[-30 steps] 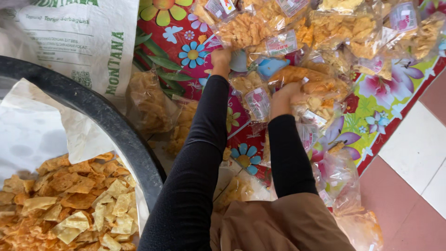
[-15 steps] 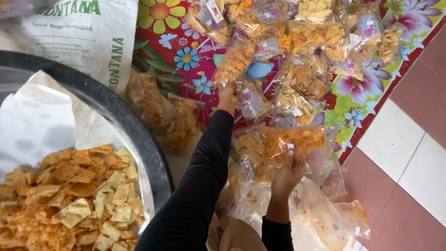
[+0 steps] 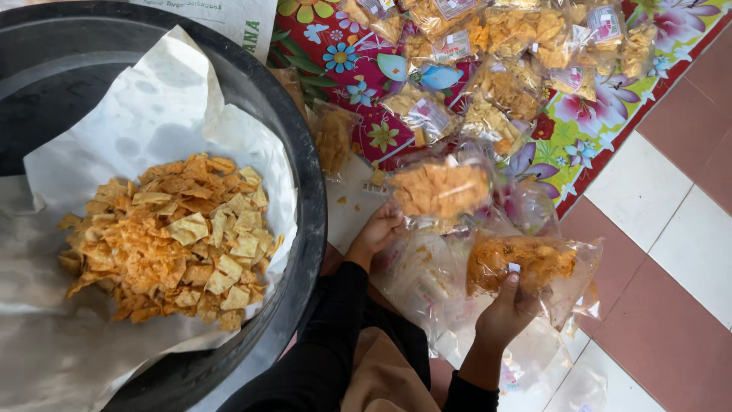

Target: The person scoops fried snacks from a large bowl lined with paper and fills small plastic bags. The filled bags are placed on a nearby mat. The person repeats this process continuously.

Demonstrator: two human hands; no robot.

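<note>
A heap of fried chips (image 3: 171,236) lies on paper in the round basin (image 3: 305,191), left of sealed snack bags (image 3: 488,69) spread on the flowered mat (image 3: 579,137).

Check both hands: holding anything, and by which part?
Each holds a clear bag of chips. Left hand grips the lower left corner of one bag. Right hand holds the other bag from below, thumb on its front.
</note>
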